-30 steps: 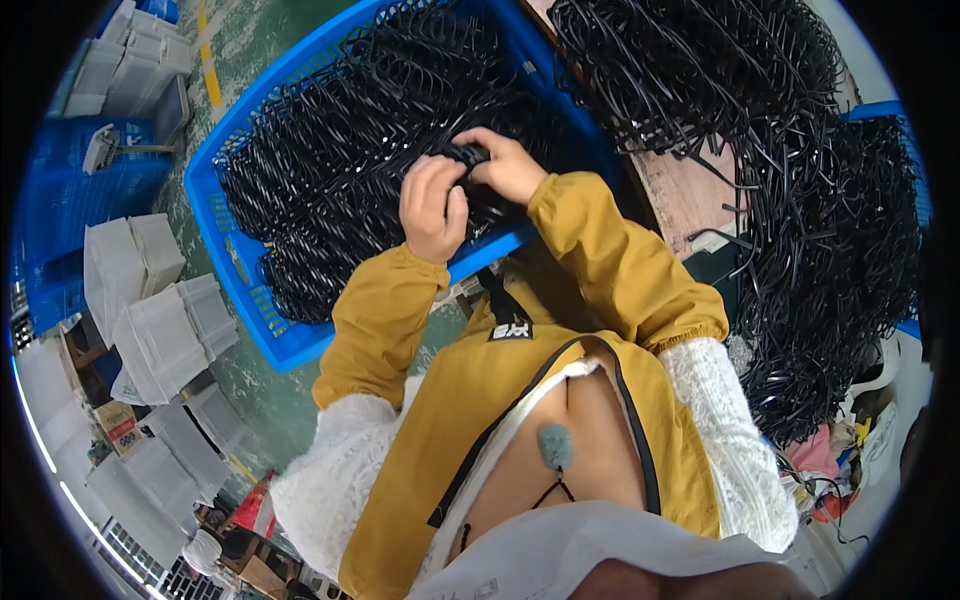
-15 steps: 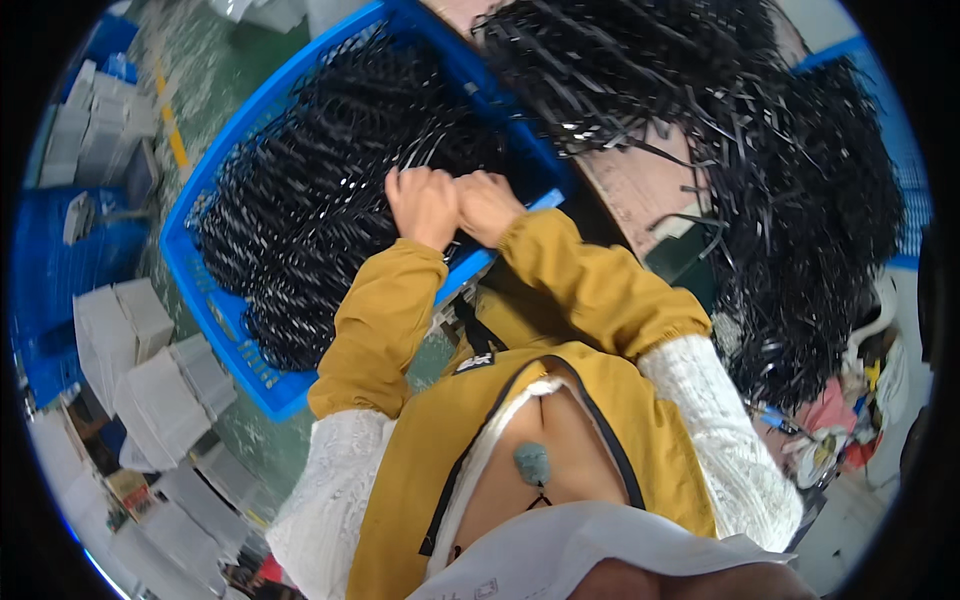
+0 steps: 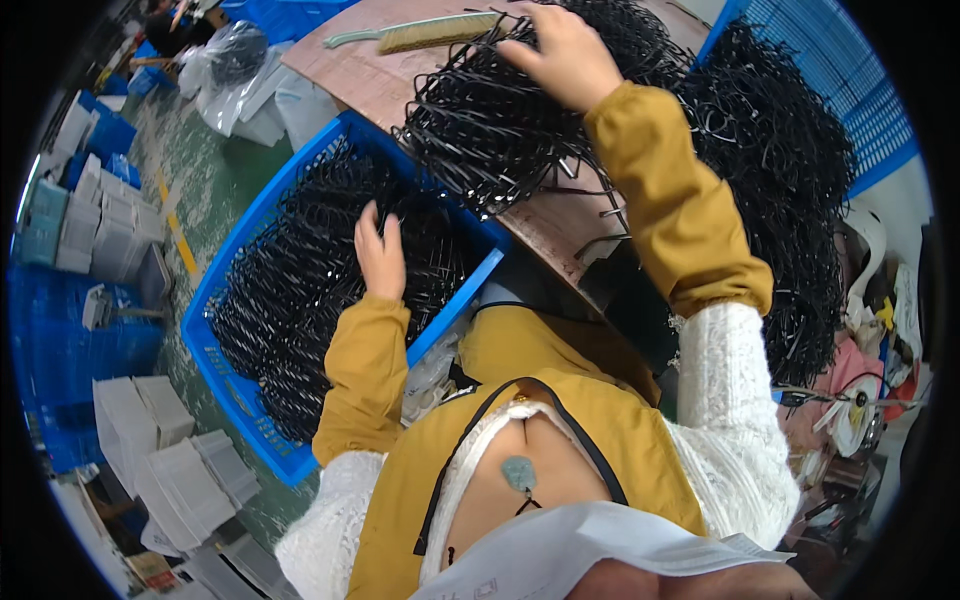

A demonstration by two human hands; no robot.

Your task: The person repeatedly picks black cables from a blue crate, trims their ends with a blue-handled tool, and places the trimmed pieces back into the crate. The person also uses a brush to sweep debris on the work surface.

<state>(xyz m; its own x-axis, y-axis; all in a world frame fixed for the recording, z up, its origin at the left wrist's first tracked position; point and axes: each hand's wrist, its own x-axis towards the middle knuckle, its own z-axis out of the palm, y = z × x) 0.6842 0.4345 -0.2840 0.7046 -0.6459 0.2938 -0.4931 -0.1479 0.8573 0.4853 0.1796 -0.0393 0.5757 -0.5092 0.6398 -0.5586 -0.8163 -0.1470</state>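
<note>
The person's bare left grip (image 3: 382, 262) is loosely spread, its fingers (image 3: 391, 238) parted and pointing far. The left forearm (image 3: 365, 365), in a gathered mustard-yellow fabric sleeve, slants slightly right. The bare right grip (image 3: 575, 62) reaches farther and to the right, its thumb (image 3: 516, 55) pointing left, apart from the index finger. The right forearm (image 3: 675, 190), covered in matching mustard-yellow fabric, leans left toward its far end.

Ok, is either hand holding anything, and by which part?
Left hand: nothing visible, open over the black strips in the blue basket. Right hand: can't tell whether it grips the black heap on the table.
</note>
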